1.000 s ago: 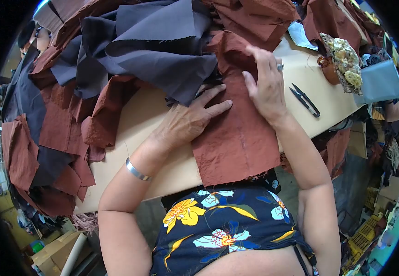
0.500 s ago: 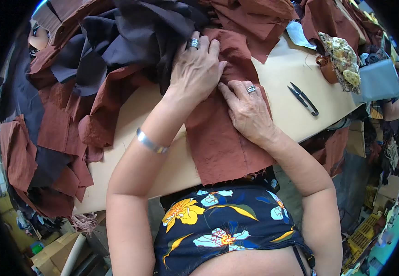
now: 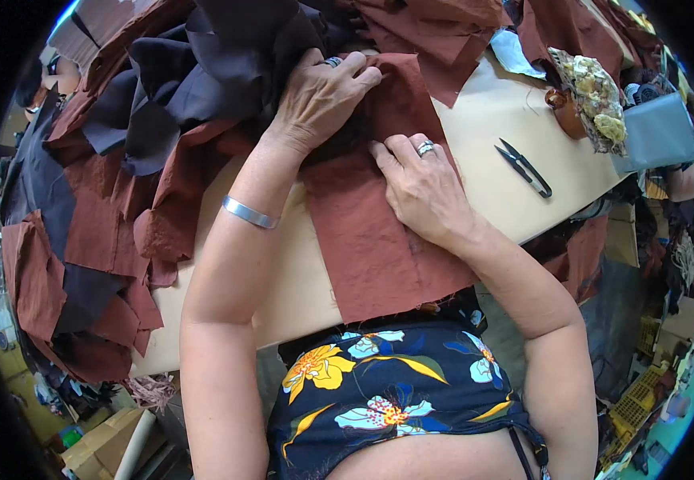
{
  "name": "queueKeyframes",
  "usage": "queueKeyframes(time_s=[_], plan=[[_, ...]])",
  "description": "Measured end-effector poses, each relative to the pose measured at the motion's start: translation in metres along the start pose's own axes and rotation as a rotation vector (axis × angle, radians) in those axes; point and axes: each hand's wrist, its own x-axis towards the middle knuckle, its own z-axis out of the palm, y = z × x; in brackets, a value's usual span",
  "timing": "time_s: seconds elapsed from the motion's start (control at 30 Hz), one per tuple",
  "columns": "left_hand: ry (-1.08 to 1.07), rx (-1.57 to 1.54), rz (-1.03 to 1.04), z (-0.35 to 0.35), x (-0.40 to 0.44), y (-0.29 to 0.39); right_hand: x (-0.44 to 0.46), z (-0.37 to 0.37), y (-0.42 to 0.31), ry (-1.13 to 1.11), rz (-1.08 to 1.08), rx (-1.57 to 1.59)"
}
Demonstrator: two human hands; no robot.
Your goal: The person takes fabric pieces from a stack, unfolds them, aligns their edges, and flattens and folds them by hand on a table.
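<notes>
A reddish-brown cloth piece with a frayed lower edge lies flat before me, hanging a little over the table's near edge. My left hand, with a ring and a silver bracelet, is curled on dark cloth at the upper left side of this piece; its fingertips are partly hidden. Lower right, my right hand has its fingers bent and pressed together on the reddish-brown piece. Black thread snips lie on the table to the right, apart from both hands.
Heaped dark and reddish-brown cloth covers the table's left and far side. On the right stand a brown pot, a yellowish crusted object and a grey-blue box. The pale tabletop ends at a slanting right edge.
My left hand has moved left, off the reddish-brown piece and onto the dark cloth, its fingers more curled. The piece's left part now lies flatter. My right hand has shifted slightly left.
</notes>
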Motion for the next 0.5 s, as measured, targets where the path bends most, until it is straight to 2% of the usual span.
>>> queueKeyframes(time_s=[0.5], plan=[[0.003, -0.051, -0.016, 0.001, 0.006, -0.002, 0.019, 0.0, 0.0, -0.088, 0.089, 0.018]])
